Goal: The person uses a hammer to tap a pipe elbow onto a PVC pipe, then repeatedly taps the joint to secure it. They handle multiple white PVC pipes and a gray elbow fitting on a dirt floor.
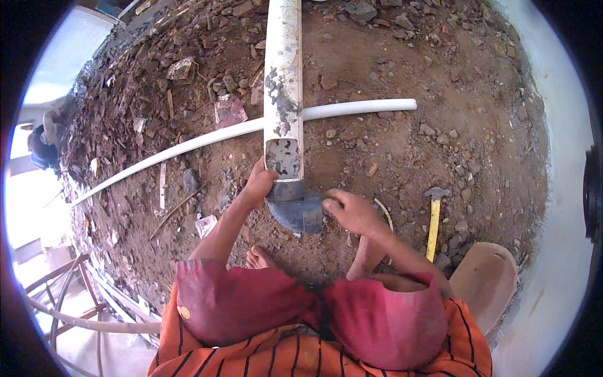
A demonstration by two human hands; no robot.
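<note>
A wide white pipe (286, 75), smeared with grey, runs from the far edge toward me. A grey pipe elbow (294, 212) sits on its near end and bends to the right. Just above that joint, my left hand (259, 182) grips the pipe's left side, thumb on top and fingers partly hidden. My right hand (353, 212) has its fingers curled at the elbow's right-hand rim, with the fingertips against it. Close to the joint, the pipe shows a squarish patch (282, 157) with dark and pale blotches.
A thin white pipe (358, 107) lies crosswise at the wide pipe. To the right are a yellow-handled hammer (433, 226) and a tan curved trough (487, 283) near the pale wall (565, 301). Rubble covers the soil at left. Another person (45, 141) is at far left.
</note>
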